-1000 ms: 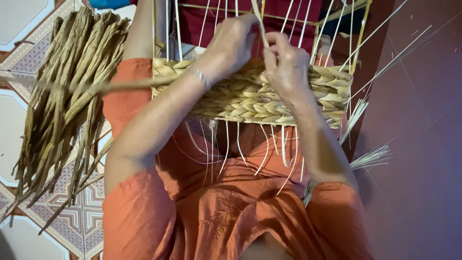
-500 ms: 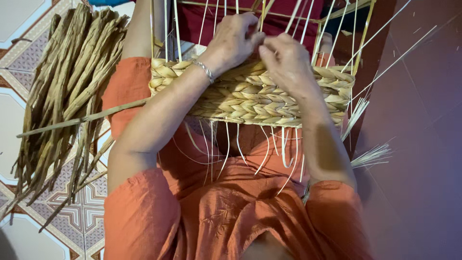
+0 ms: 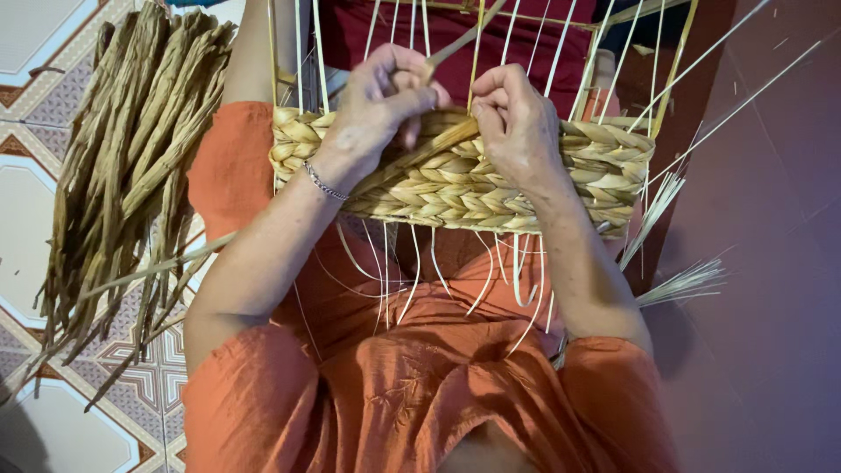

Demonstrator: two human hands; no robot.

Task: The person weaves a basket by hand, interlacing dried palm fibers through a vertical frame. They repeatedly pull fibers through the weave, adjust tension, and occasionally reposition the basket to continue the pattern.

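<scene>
Two hands (image 3: 385, 101), one woven basket (image 3: 455, 184), one straw bundle (image 3: 131, 166).

Patterned floor tiles (image 3: 35, 131), maroon mat (image 3: 771, 263)

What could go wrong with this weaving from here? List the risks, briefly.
1. The flat dried weaving strand runs slantwise across the finished rows under both hands; in the left hand its grip looks to be fingertips only, so it might slip and slacken the row.
2. The thin pale upright stakes stand close by the right hand; a hard pull may bend or snap one.
3. The loose bundle of dried brown fibre strips spreads over the patterned tiled floor, where strands could tangle.
</scene>
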